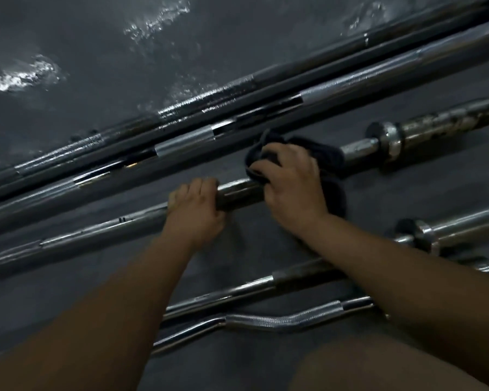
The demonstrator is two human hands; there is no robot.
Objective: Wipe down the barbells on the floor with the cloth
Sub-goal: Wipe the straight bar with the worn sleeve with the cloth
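Note:
Several steel barbells lie side by side on the dark floor, running from lower left to upper right. My left hand (194,206) grips the middle barbell (96,231) around its shaft. Just to the right, my right hand (290,184) holds a dark cloth (319,153) wrapped around the same bar. The cloth hides the bar between my right hand and the collar. Beyond it the bar's rusty sleeve (441,122) sticks out to the upper right.
Long bars (237,108) lie close together along the wall side above my hands. Nearer to me lie a straight bar (251,286) and a curl bar (266,323), partly under my right forearm. Another bar's collar and sleeve (435,232) sit at the right. My knee fills the bottom right corner.

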